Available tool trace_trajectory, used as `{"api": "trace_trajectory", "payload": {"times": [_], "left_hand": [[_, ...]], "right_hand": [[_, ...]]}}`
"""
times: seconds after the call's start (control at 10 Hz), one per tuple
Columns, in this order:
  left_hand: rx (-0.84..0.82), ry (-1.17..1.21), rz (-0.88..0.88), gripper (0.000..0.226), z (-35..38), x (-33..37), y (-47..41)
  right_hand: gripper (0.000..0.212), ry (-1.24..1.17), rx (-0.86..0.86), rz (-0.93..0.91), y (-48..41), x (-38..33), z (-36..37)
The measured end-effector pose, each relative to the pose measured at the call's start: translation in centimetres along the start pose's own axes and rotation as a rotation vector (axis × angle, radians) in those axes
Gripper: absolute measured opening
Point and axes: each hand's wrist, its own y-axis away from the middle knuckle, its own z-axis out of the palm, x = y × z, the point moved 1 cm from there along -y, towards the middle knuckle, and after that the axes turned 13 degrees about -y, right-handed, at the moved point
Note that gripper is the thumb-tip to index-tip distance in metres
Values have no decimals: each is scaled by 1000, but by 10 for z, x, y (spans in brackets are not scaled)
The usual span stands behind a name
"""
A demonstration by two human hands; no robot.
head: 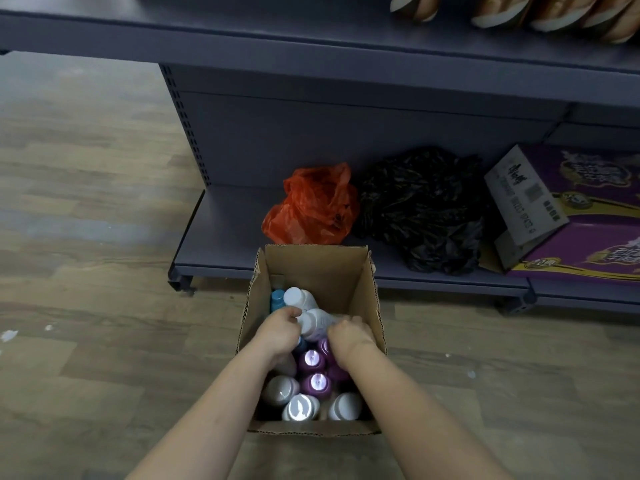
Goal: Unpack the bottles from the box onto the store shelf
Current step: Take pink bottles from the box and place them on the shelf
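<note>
Two bare hands reach down into an open cardboard box (pixel 322 268) and both hold the same white bottle (pixel 317 323). The left hand (pixel 278 332) has its fingers curled round the cap end. The right hand (pixel 349 336) is curled over the bottle's body from the other side. The bottle lies tilted on top of the others, in the far half of the box, cap pointing left.

Just beyond it, nearer the box's far left corner, sits a second white bottle (pixel 299 297), with a blue-capped bottle (pixel 277 299) against the left wall. Below the hands, towards the near wall, stand two purple bottles (pixel 311 360) seen from above, their caps catching the light. Three more white bottles (pixel 300 407) line the near wall. How many bottles lie under the hands cannot be seen.

The box stands on a wood-patterned floor (pixel 86 202), its far wall right against the front edge of the grey bottom shelf (pixel 225 230). On that shelf, just behind the box, lies a crumpled orange plastic bag (pixel 311 206). A crumpled black plastic bag (pixel 422 209) touches its right side. Further right, at the shelf's right end, is a purple printed carton (pixel 588 209) with one flap open. A higher grey shelf (pixel 311 46) runs across the top, with tan packets (pixel 502 8) near its right end.
</note>
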Motion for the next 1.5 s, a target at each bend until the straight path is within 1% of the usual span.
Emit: {"api": "trace_trajectory", "payload": {"times": [0.1, 0.2, 0.3, 0.4, 0.5, 0.6, 0.7, 0.8, 0.9, 1.0, 1.1, 1.2, 1.3, 1.4, 1.5], "left_hand": [[26, -9, -11, 42, -4, -6, -3], [21, -21, -11, 41, -5, -9, -1], [-14, -30, -35, 45, -2, -13, 1], [-40, -34, -53, 44, 0, -16, 4], [-44, -38, -43, 43, 1, -20, 3], [-31, -46, -34, 42, 0, -19, 4], [-38, -40, -24, 41, 1, -21, 1], [-47, -38, -34, 42, 3, -22, 0], [-67, -49, -35, 50, 3, -20, -1], [-75, -58, -34, 47, 1, -20, 0], [-47, -31, -30, 41, 1, -22, 1], [-45, -33, -29, 41, 2, -24, -2], [-38, -19, -28, 41, 3, -24, -3], [-37, -16, -24, 41, 3, -24, -5], [-69, -48, -16, 53, 2, -24, -5]], "right_hand": [[43, -160, -12, -44, 3, 3, -1], [40, -244, -113, -159, 8, 4, 1], [46, -253, -223, -210, 13, -2, 5], [51, -232, -305, -210, 13, -8, 13], [49, -228, -349, -142, 11, -11, 24], [45, -150, -383, -198, 9, -18, 39], [42, -100, -321, -243, 6, -19, 52], [12, -231, -285, -126, 8, -21, 53], [28, -360, -156, -95, -2, -17, 47], [36, -328, -117, -193, -11, -11, 43], [39, -225, -190, -267, 4, -12, 41], [35, -395, -317, -108, 2, -17, 44], [26, -415, -304, -26, 2, -22, 44], [25, -355, -284, -111, 5, -21, 44], [25, -318, -222, -213, 10, -18, 30]]}}
